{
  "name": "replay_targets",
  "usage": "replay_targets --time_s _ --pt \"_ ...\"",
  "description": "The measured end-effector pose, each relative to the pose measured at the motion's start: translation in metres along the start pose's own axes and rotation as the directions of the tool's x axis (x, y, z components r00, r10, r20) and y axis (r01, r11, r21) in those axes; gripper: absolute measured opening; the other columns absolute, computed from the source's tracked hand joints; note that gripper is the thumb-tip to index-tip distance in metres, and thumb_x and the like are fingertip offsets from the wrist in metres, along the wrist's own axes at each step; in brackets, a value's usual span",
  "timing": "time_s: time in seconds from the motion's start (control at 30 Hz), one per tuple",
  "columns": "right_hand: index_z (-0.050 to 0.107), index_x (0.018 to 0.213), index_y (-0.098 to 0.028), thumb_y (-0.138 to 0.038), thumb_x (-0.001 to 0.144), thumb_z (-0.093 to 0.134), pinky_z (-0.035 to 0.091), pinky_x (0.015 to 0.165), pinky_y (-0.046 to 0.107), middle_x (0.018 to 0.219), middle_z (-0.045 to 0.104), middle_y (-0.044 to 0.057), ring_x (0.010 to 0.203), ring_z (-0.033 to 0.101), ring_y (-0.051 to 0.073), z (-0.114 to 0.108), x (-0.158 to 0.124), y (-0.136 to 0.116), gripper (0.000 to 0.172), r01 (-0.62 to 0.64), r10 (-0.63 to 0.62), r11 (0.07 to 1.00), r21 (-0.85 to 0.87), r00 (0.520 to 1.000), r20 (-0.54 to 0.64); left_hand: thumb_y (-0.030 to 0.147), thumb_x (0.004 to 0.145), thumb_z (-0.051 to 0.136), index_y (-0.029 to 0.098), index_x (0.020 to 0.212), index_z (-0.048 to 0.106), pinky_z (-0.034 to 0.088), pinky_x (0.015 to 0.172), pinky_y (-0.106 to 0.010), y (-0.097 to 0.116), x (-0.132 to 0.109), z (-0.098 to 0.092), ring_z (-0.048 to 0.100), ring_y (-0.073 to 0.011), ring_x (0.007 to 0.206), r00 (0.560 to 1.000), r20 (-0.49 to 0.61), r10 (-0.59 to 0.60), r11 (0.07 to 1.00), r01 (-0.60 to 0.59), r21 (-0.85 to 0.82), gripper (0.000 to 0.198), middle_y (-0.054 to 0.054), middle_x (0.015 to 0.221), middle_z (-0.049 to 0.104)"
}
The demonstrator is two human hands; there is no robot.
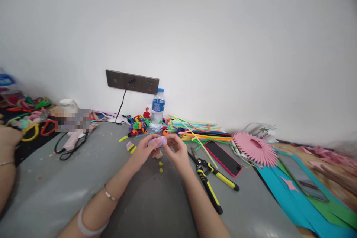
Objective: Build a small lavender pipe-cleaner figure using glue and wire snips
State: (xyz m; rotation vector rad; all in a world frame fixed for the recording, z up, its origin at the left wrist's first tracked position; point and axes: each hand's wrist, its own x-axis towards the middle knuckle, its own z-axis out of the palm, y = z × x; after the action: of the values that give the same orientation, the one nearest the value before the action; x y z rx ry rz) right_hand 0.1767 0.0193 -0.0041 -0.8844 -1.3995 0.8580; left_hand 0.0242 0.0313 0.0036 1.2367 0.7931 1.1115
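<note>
My left hand (142, 151) is closed around a lilac fuzzy pipe-cleaner piece (161, 141), held just above the grey table. From the other side, the bent fingers of my right hand (176, 151) pinch the same piece at its end. A small pale beige piece (158, 154) shows beneath the hands; whether it is attached cannot be made out. Two small yellow curled bits (161, 170) lie on the table below. Short yellow and lilac pieces (129, 145) rest left of my left hand. Pliers-like cutters (205, 167) with yellow-black handles lie spread beside my right forearm.
Behind my hands stand a water bottle (158, 109), colourful pipe-cleaner figures (138, 124) and bundled pipe cleaners (206, 134). A pink-cased phone (223, 158) and pink folded-paper ring (252, 148) lie right. A corded pink glue gun (73, 139) lies left. Other people's arms (7, 156) reach in at both sides.
</note>
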Motion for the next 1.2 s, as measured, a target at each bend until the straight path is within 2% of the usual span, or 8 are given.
replay_targets --time_s 0.23,0.57,0.7,0.97,1.07,1.2 --pt "0.063 0.090 -0.022 -0.026 0.079 0.068 0.048 0.069 0.029 0.079 0.064 0.001 0.072 0.059 0.017 -0.001 0.000 -0.004 0.012 0.017 -0.017 0.999 0.027 1.000 0.019 0.052 0.079 0.068 0.016 0.091 0.063 0.029 0.044 -0.021 0.003 -0.001 0.001 0.039 -0.0074 0.048 0.999 0.033 0.016 1.000 -0.015 -0.007 0.038 0.005 0.061 0.049" --pt "0.063 0.093 -0.022 -0.027 0.082 0.067 0.049 0.069 0.029 0.083 0.064 0.002 0.074 0.059 0.017 -0.001 -0.002 0.002 0.012 0.043 -0.044 0.999 0.033 0.999 0.025 0.055 0.083 0.063 0.018 0.095 0.057 0.029 0.048 -0.020 -0.003 -0.002 -0.003 0.036 -0.0074 0.051 0.998 0.066 0.005 1.000 -0.006 0.025 0.039 0.006 0.066 0.045" --pt "0.064 0.092 -0.021 -0.032 0.082 0.069 0.049 0.069 0.028 0.082 0.063 0.001 0.073 0.059 0.017 -0.001 -0.002 0.003 0.015 0.033 -0.033 0.999 0.026 0.999 0.010 0.054 0.086 0.059 0.018 0.098 0.056 0.030 0.049 -0.020 -0.006 -0.003 -0.005 0.037 -0.0082 0.054 0.998 0.061 0.032 0.993 -0.038 0.110 0.038 0.006 0.067 0.043" --pt "0.066 0.093 -0.020 -0.034 0.081 0.072 0.049 0.069 0.029 0.083 0.065 0.002 0.073 0.060 0.017 -0.003 -0.003 0.008 0.019 -0.032 0.031 0.998 0.048 0.999 0.021 0.047 0.090 0.053 0.018 0.099 0.058 0.043 0.064 -0.024 -0.003 -0.005 -0.005 0.053 -0.0154 0.073 0.991 0.003 0.132 0.920 -0.123 0.372 0.031 -0.001 0.086 0.060" --pt "0.067 0.091 -0.020 -0.035 0.080 0.073 0.049 0.069 0.029 0.082 0.066 0.003 0.073 0.061 0.017 -0.004 -0.003 0.009 0.020 -0.058 0.056 0.997 0.054 0.998 0.025 0.043 0.091 0.051 0.018 0.099 0.058 0.044 0.072 -0.027 -0.001 -0.006 -0.003 0.056 -0.0176 0.079 0.984 -0.013 0.176 0.879 -0.151 0.452 0.027 -0.001 0.089 0.062" --pt "0.068 0.091 -0.019 -0.036 0.079 0.074 0.048 0.068 0.029 0.081 0.067 0.003 0.072 0.061 0.017 -0.004 -0.003 0.011 0.022 -0.082 0.080 0.995 0.065 0.996 0.025 0.041 0.091 0.051 0.018 0.098 0.058 0.044 0.074 -0.028 0.001 -0.006 -0.003 0.058 -0.0184 0.080 0.979 -0.022 0.203 0.853 -0.166 0.495 0.025 -0.002 0.090 0.063"
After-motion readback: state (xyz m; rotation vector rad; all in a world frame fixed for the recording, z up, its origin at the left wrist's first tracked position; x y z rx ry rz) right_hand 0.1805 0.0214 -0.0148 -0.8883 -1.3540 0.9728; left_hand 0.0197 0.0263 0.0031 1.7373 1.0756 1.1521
